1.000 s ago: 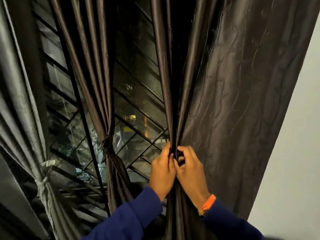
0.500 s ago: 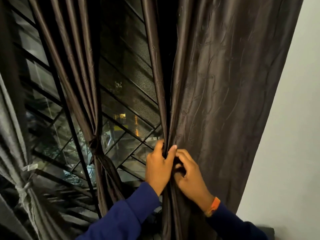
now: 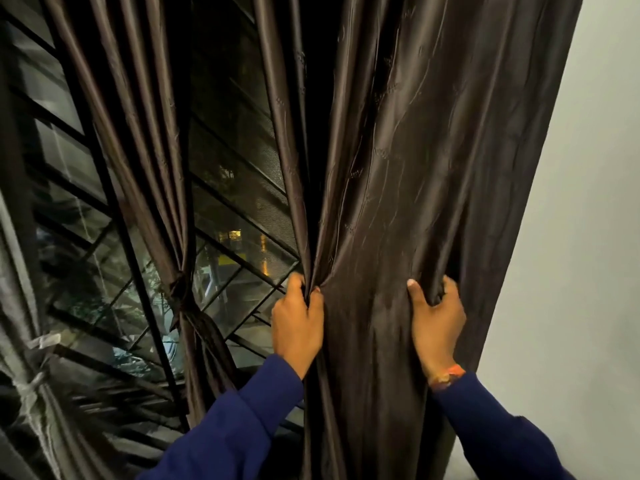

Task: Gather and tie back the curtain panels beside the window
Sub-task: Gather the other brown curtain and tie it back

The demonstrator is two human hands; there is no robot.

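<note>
Two hands grip one loose curtain panel [image 3: 398,209]: left hand [image 3: 297,327]; right hand [image 3: 437,323].

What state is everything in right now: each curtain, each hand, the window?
Right curtain panel: hanging loose, not yet tied, bunched at both grips.
Left hand: grips the panel's left edge.
Right hand: grips a fold near its right edge.
Middle curtain panel: gathered, tied.
Grey curtain: tied with a pale strip.
Window: uncovered, dark outside.

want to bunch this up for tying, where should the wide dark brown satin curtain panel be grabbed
Grip the wide dark brown satin curtain panel at its two side edges, from the front, at the height where the left hand and right hand hold it; it hangs flat between them.
</note>
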